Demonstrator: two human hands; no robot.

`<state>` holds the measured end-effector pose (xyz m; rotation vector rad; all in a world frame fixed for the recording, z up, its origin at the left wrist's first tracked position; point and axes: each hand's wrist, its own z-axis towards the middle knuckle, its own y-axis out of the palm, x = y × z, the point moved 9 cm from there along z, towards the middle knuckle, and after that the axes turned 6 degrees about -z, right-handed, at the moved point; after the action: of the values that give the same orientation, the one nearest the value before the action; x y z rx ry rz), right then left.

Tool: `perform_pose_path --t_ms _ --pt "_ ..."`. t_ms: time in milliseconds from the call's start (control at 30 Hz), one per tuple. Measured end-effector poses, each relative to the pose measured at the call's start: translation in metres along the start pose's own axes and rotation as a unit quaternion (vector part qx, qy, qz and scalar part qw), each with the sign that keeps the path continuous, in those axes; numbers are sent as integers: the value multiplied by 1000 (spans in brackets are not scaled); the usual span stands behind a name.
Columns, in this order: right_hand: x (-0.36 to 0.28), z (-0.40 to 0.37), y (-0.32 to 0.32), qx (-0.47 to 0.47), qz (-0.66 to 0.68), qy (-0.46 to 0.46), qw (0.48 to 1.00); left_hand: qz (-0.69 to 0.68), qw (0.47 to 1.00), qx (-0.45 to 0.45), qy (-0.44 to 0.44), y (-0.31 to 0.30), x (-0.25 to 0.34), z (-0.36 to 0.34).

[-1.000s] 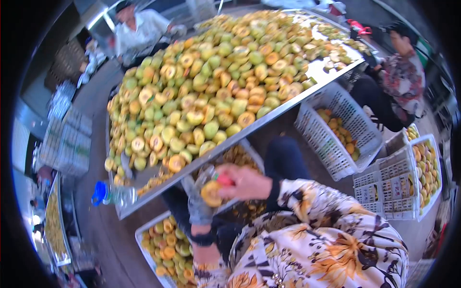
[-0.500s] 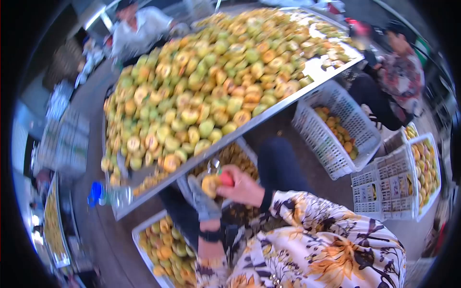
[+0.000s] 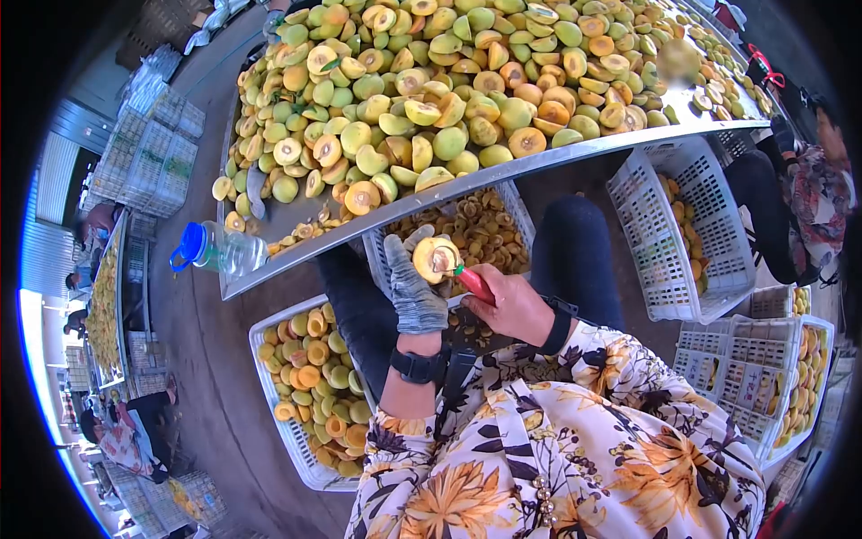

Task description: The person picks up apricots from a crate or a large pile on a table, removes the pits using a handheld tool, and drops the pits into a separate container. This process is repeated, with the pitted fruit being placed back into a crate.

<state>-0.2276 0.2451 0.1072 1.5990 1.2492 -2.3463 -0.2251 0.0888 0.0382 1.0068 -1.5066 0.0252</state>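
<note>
Under table (image 3: 575, 154), left hand (image 3: 413, 289) holds one fruit (image 3: 435, 258), right hand (image 3: 514, 306) one tool (image 3: 476, 285)

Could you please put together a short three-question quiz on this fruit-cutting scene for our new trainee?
1. True or false: the left hand, which holds the halved fruit, wears a grey glove.
2. Multiple choice: the right hand grips A) a blue brush, B) a red-handled tool, C) a sponge.
3. Fill in: the bottle lying at the table edge has a ____ cap.

Key: 1 true; 2 B; 3 blue.
</note>
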Motion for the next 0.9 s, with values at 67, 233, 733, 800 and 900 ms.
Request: perform_pose_path --t_ms 67,233,733,800,900 --pt "4 1 2 -4 0 12 1000 17 999 -9 47 1 2 0" --pt "8 -1 7 -28 3 48 998 1 1000 -11 5 36 20 -30" --pt "0 -3 48 -135 48 49 988 194 951 -190 -149 37 26 -13" --pt "0 4 48 -135 48 32 989 149 967 -153 -137 28 24 -12" --pt "3 9 49 -135 25 37 990 47 986 -113 -110 18 23 -8"
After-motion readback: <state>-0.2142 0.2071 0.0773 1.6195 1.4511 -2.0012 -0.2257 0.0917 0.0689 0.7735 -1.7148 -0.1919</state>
